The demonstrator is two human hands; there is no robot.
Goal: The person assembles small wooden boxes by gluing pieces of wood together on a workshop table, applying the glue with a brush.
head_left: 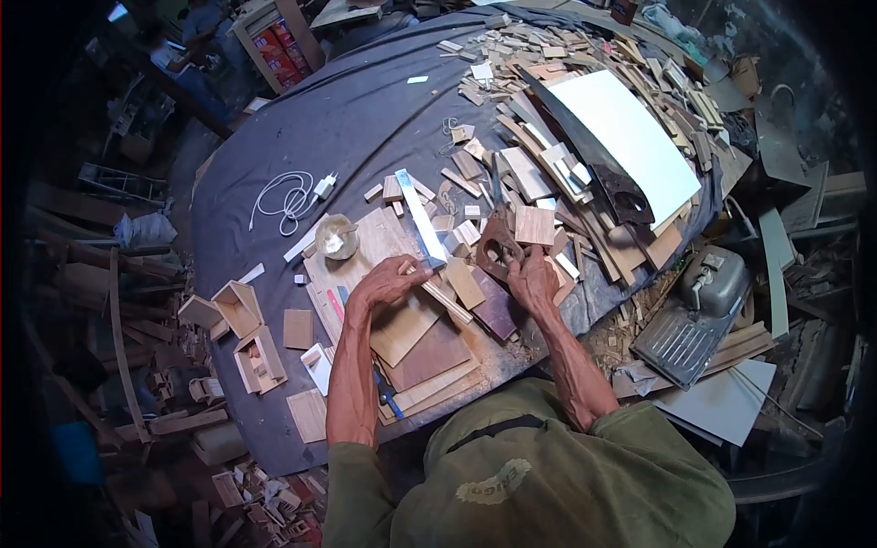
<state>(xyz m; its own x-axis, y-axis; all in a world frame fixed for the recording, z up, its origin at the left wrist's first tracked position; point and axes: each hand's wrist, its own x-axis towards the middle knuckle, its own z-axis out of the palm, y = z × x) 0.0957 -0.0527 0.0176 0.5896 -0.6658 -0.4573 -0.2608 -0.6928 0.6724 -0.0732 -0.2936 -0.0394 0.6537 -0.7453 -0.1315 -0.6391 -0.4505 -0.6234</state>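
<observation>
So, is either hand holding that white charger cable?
No, the white cable lies coiled on the dark cloth, well apart from the left hand and the right hand.

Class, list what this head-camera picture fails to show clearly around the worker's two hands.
- Head view: the left hand covers one end of the thin wooden strip; its grip is unreadable.
- Head view: the right hand hides its own fingertips; contact with the brown cut-out piece is unclear.
- Head view: the small bowl is too small; contents unknown.
</observation>
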